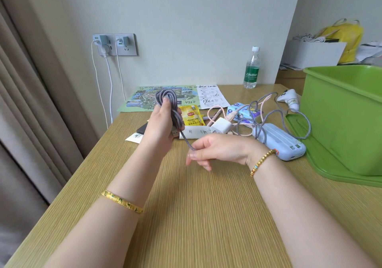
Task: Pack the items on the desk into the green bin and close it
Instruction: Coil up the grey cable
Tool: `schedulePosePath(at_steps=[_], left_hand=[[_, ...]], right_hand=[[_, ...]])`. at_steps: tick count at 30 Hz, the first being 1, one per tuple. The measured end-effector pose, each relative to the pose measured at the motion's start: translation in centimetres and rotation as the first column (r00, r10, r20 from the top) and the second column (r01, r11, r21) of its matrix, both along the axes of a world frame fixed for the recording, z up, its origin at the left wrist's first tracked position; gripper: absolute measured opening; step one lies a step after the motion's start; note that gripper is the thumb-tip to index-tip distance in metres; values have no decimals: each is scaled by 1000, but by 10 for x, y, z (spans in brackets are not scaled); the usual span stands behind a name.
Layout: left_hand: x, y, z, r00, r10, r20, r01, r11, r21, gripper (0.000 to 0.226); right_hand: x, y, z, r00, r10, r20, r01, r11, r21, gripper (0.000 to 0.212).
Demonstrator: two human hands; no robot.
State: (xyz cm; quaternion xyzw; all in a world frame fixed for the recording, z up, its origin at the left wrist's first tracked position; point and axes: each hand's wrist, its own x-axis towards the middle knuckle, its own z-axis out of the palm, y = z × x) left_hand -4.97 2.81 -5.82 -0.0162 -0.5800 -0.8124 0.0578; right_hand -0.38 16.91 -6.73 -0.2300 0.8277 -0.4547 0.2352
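Head view, only one on offer. Left hand point(160, 123) raised above the surface point(186, 216), fingers point(165, 100) wrapped shut around a coiled grey braided cable point(168, 102), loops poking out the top and the USB plug dangling at the palm's lower edge. Probably held up like that to keep the coil tidy while the tail gets wound on. Right hand point(217, 151) lower and nearer, thumb and forefinger pinched narrow on the loose tail of that same cable, other fingers loosely curled. Looks like feeding slack toward the coil.

Green bin point(341, 119) at the right edge, open, standing on what seems to be its lid point(330, 170), so within easy reach for dropping the bundle in. Inside of it hidden from here. Plenty still waiting in the far middle: tea packet point(191, 115), white charger point(220, 125), pale blue power bank point(283, 142) with another cable looped over it, tissue pack point(240, 110), map point(163, 97), water bottle point(252, 69). Early days for the packing, probably.
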Motion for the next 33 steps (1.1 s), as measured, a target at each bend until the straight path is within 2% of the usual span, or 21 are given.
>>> schedulePosePath(at_steps=[3,6,8,11,14,16,18,20,23,25,28,31,33], left_hand=[[-2,-7,2,999,35,-25,-34,999,29,28],[-5,-17,5,999,21,28,-25,989,146,25],[-6,-19,6,998,8,57,-18,983,183,25],[-7,-18,2,996,33,85,-42,993,114,26],[-11,-19,-3,991,72,114,-70,997,-20,28],[-11,-18,-5,990,60,129,-46,993,-106,29],[-11,-15,-7,991,38,130,-11,980,-200,29],[-9,-12,-9,994,22,105,16,938,-347,28],[-4,-9,-12,997,-60,41,73,765,-641,27],[1,-6,-14,971,-230,70,218,718,-661,26],[5,-5,-15,898,-433,74,379,677,-631,31],[8,-5,-13,830,-553,76,463,607,-646,55],[12,-3,-12,780,-618,97,514,545,-662,60]], right_hand=[[-5,9,-1,981,-159,-115,171,980,105,5],[-11,18,-5,941,-172,-291,278,882,379,7],[-14,19,-10,911,-214,-353,352,850,393,2],[-23,20,-12,796,-355,-490,505,836,215,17],[-20,20,-3,703,-520,-485,514,843,-158,22],[-16,19,6,732,-575,-365,434,807,-402,21],[-11,19,12,795,-551,-255,361,767,-531,19],[-7,19,16,878,-458,-139,296,747,-595,19],[-5,18,16,950,-313,-20,220,709,-670,17],[-5,18,16,955,-297,16,220,669,-710,15],[-8,22,16,911,-409,44,310,611,-728,16],[-10,23,15,848,-529,-29,373,635,-677,11],[-11,21,13,817,-572,-75,399,654,-642,11]])
